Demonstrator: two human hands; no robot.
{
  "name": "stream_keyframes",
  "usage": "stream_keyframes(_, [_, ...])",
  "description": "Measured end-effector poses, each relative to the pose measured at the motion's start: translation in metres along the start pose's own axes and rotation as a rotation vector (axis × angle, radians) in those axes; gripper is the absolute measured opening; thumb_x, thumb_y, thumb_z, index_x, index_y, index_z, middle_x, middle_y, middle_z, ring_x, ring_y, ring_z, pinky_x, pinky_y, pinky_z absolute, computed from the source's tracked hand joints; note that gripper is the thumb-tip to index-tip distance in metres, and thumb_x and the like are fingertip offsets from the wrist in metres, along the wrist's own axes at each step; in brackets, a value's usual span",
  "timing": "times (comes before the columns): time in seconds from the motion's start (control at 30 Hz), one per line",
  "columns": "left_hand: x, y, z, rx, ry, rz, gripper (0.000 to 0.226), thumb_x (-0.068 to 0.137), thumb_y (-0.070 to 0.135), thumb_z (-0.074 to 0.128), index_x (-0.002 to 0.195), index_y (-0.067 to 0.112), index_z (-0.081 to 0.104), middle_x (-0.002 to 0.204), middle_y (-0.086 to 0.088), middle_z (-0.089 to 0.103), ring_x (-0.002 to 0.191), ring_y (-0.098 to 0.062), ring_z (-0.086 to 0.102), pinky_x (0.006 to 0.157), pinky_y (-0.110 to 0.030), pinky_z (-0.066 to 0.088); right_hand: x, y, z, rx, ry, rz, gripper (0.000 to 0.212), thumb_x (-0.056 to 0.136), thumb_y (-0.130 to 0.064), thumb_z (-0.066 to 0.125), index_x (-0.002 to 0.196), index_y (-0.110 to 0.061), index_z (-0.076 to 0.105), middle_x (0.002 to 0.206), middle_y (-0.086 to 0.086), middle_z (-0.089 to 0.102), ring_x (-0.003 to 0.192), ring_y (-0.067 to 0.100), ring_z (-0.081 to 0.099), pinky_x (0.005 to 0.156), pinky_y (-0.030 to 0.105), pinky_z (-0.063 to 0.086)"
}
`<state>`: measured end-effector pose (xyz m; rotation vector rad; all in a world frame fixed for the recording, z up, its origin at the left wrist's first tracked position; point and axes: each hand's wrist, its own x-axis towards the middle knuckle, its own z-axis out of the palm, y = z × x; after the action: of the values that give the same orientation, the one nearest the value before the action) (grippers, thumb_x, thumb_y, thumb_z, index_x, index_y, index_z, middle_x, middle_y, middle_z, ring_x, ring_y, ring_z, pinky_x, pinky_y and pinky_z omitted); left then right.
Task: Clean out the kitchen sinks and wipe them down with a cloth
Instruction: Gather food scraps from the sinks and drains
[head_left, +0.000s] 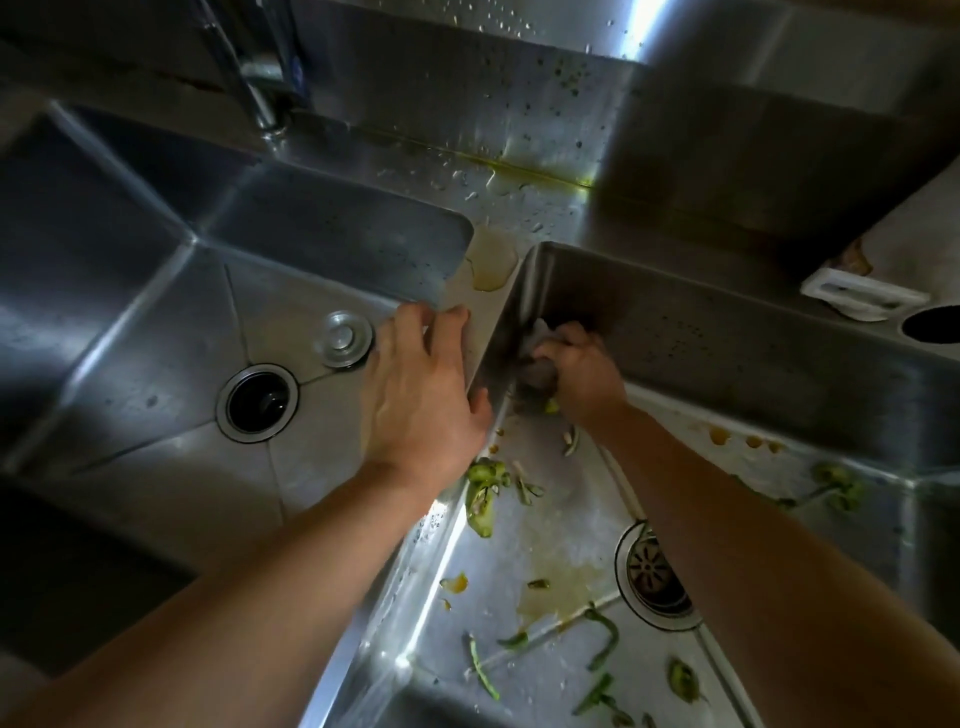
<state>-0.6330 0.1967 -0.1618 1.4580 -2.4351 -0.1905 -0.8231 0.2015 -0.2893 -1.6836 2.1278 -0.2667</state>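
The right hand (576, 371) is deep in the far left corner of the right sink (727, 332), its grip bunched tight around a greyish wad that looks like the cloth (540, 358) (only a crumpled edge shows past the knuckles). The left hand (421, 395) holds nothing: its grip is spread flat, fingers and thumb draped over the divider (480, 338) between the two basins, seemingly as a brace.

The cloth should be soft, limp and light, probably damp, so it will mould into the corner seam; balled in the palm as here is a sound hold for scrubbing, though flattening it would cover more steel on the open floor. The green vegetable scraps (485, 493) strewn over the right basin floor look thin, wet and slippery, easier to sweep together with the cloth than to pinch one by one. Some lie near the strainer drain (652, 571), and yellowish puddles and spots stain the floor beside it.

The left sink (156, 312) looks far cleaner, its drain (257, 402) open with the stopper (345, 338) lying just beside it. The steel worktop (498, 202) behind carries droplets and a yellow smear along the backsplash seam, with the tap (260, 88) above. A white holder (862, 299) sits at the right edge. The light is dim, with hard glints off the metal.
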Motion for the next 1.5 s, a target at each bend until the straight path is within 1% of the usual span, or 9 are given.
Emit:
stream_keyframes(0.23, [0.001,-0.001,-0.001,0.000,-0.033,-0.020,0.071,0.064,0.025,0.076,0.128,0.011,0.048,0.117,-0.014,0.046,0.104,-0.033,0.049,0.080,-0.040,0.046,-0.021,0.006,0.041,-0.196,-0.189,-0.030,0.035,0.092,-0.029,0.055,0.126,-0.033,0.058,0.151,-0.004,0.028,0.134,0.029,0.027,0.109,0.037,0.030])
stream_keyframes(0.4, [0.000,0.000,-0.003,0.003,-0.025,-0.025,0.071,0.064,0.022,0.076,0.128,0.009,0.049,0.116,-0.016,0.047,0.103,-0.034,0.050,0.079,-0.041,0.046,-0.112,0.030,0.038,-0.207,-0.255,0.051,0.029,0.090,-0.031,0.057,0.119,-0.029,0.060,0.142,-0.005,0.037,0.123,0.024,0.034,0.096,0.030,0.041])
stream_keyframes(0.6, [0.001,0.002,-0.004,-0.005,-0.036,-0.023,0.070,0.065,0.021,0.076,0.128,0.009,0.049,0.117,-0.017,0.047,0.104,-0.035,0.050,0.079,-0.041,0.046,-0.162,0.029,0.011,-0.246,-0.396,0.224,0.025,0.096,-0.022,0.047,0.118,-0.020,0.059,0.139,0.000,0.037,0.119,0.024,0.039,0.095,0.031,0.045])
stream_keyframes(0.77, [0.001,0.002,-0.005,-0.024,-0.017,-0.016,0.069,0.065,0.019,0.078,0.126,0.007,0.050,0.116,-0.018,0.048,0.102,-0.034,0.050,0.079,-0.041,0.046,-0.134,-0.029,-0.008,0.111,-0.133,0.335,0.023,0.087,-0.014,0.060,0.107,-0.023,0.063,0.117,0.003,0.048,0.105,0.023,0.049,0.082,0.031,0.048])
stream_keyframes(0.9, [0.001,0.004,-0.005,-0.043,-0.028,-0.028,0.070,0.065,0.020,0.077,0.129,0.008,0.050,0.118,-0.016,0.047,0.104,-0.032,0.049,0.082,-0.041,0.045,-0.091,-0.084,0.023,0.273,-0.020,0.349,0.034,0.085,-0.012,0.052,0.115,-0.023,0.062,0.121,0.007,0.052,0.114,0.025,0.047,0.088,0.030,0.044])
stream_keyframes(1.0, [0.001,0.003,-0.005,-0.039,-0.024,-0.026,0.070,0.064,0.019,0.078,0.127,0.008,0.051,0.117,-0.016,0.048,0.104,-0.033,0.050,0.080,-0.041,0.046,-0.071,-0.100,0.059,0.218,-0.086,0.412,0.036,0.091,-0.017,0.051,0.127,-0.019,0.051,0.134,0.009,0.043,0.119,0.026,0.041,0.092,0.031,0.043])
stream_keyframes(1.17, [0.001,0.002,-0.003,-0.031,-0.026,-0.030,0.069,0.064,0.021,0.077,0.127,0.009,0.051,0.118,-0.015,0.048,0.104,-0.032,0.050,0.079,-0.039,0.046,-0.099,-0.075,0.075,0.049,-0.157,0.391,0.030,0.095,-0.014,0.042,0.122,-0.017,0.056,0.133,0.010,0.033,0.117,0.028,0.040,0.087,0.037,0.050])
stream_keyframes(1.4, [0.000,0.002,-0.005,-0.039,-0.019,-0.016,0.069,0.064,0.019,0.079,0.127,0.007,0.051,0.118,-0.018,0.049,0.103,-0.034,0.051,0.077,-0.039,0.047,-0.170,0.004,0.035,-0.061,-0.149,0.809,0.030,0.097,-0.015,0.042,0.122,-0.011,0.059,0.130,0.015,0.038,0.109,0.030,0.051,0.084,0.035,0.051])
stream_keyframes(1.5, [0.000,0.003,-0.005,-0.037,-0.028,-0.014,0.069,0.065,0.019,0.078,0.127,0.008,0.050,0.119,-0.017,0.048,0.104,-0.033,0.050,0.078,-0.038,0.046,-0.174,-0.001,0.013,0.037,-0.063,0.804,0.028,0.093,-0.016,0.050,0.118,-0.010,0.062,0.124,0.014,0.043,0.095,0.031,0.057,0.081,0.035,0.051])
